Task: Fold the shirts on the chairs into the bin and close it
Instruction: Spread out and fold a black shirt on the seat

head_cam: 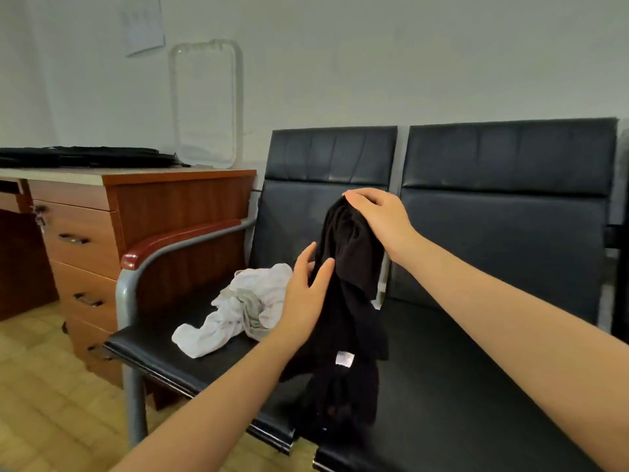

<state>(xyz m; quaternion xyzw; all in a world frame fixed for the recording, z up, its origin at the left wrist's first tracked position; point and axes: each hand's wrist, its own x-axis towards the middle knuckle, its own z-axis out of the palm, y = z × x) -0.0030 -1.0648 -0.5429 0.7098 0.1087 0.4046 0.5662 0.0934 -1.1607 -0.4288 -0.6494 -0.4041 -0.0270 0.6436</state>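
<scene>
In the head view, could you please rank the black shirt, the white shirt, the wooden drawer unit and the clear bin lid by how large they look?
1. Wooden drawer unit
2. Black shirt, held up by the right hand; nearer the camera, so perhaps flattered
3. and 4. Clear bin lid and white shirt look alike; the shirt is crumpled, so unranked.

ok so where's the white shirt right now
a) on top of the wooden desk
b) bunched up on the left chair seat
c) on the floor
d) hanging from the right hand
b: the white shirt lies crumpled on the seat of the left chair, while the right hand holds up the black shirt and the left hand touches that black shirt with straight fingers.
</scene>
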